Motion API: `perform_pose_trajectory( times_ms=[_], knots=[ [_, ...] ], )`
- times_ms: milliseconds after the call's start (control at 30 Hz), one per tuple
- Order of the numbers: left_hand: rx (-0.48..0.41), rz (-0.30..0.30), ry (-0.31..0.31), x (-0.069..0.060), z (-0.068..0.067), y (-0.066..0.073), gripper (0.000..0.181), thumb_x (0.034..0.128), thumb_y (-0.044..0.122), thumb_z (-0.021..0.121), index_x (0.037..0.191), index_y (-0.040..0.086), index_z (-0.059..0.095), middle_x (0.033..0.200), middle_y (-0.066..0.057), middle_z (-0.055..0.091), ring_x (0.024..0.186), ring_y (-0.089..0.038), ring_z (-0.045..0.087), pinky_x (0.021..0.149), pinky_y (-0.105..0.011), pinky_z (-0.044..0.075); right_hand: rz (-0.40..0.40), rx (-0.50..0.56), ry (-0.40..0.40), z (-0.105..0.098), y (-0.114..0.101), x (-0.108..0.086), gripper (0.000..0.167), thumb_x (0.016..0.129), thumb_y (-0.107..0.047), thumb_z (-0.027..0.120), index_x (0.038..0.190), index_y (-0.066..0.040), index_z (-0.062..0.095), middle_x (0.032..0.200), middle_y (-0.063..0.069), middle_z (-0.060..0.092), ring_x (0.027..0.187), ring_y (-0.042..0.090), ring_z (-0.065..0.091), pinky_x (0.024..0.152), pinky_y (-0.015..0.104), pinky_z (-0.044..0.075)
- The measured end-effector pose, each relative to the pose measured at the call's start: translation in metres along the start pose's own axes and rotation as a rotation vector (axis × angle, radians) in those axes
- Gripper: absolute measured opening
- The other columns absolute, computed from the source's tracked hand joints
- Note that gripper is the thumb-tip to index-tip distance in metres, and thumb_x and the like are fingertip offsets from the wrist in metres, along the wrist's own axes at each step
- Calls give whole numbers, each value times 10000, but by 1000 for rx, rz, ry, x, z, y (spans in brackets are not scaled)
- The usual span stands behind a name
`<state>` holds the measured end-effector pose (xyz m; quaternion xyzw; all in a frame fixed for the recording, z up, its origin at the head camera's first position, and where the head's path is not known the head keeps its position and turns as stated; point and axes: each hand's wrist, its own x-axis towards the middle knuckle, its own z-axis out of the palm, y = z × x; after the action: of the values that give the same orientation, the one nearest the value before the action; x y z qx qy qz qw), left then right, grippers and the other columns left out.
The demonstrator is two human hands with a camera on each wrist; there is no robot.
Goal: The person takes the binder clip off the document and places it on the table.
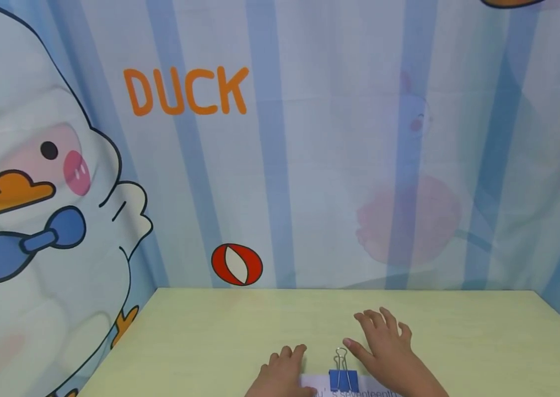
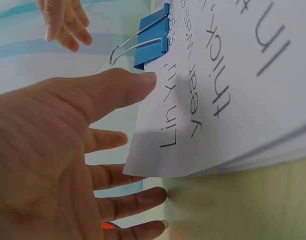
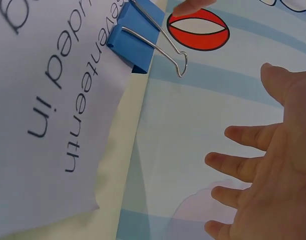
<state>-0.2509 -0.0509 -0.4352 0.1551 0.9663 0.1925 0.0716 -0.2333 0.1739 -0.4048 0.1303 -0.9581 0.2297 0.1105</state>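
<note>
A stack of printed white paper (image 2: 193, 130) lies at the table's near edge, its top margin showing in the head view. A blue binder clip (image 1: 343, 380) grips the middle of that margin, its wire handles upright. My left hand (image 1: 280, 372) is at the paper's left corner with fingers spread. In the left wrist view its thumb (image 2: 127, 90) lies at the top sheet's edge, other fingers beyond the corner; whether they touch is unclear. My right hand (image 1: 391, 353) hovers right of the clip, fingers spread, apart from the paper and holding nothing.
A pale yellow table (image 1: 210, 325) stretches beyond both hands. Behind it hangs a light blue striped curtain (image 1: 319, 165) with duck drawings and orange lettering, which also covers the left side.
</note>
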Motion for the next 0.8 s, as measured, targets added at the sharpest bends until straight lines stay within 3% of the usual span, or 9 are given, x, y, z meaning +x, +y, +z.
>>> perform_pose_trajectory(
  times_ms=[267,567,800],
  knots=[
    [36,-8,-74,2,-2,-1,473,815,315,848,1175,77,655,979,-84,563,883,-285,525,824,-539,489,11,-12,-19,4,2,1,590,1001,-501,573,1361,-35,541,1383,217,507,1376,538,295,963,795,210],
    [30,-21,-79,1,-4,0,377,809,302,852,1050,80,667,904,-60,535,828,-255,493,809,-511,478,13,31,5,8,1,0,569,1023,-458,557,1385,-22,507,1397,219,485,1364,513,308,970,792,195],
    [37,-24,-80,0,-4,2,361,817,324,844,1021,81,671,895,-58,528,829,-261,494,814,-522,474,43,64,-21,12,4,2,552,1034,-473,529,1377,-41,537,1414,222,479,1354,484,334,975,784,202]
  ],
)
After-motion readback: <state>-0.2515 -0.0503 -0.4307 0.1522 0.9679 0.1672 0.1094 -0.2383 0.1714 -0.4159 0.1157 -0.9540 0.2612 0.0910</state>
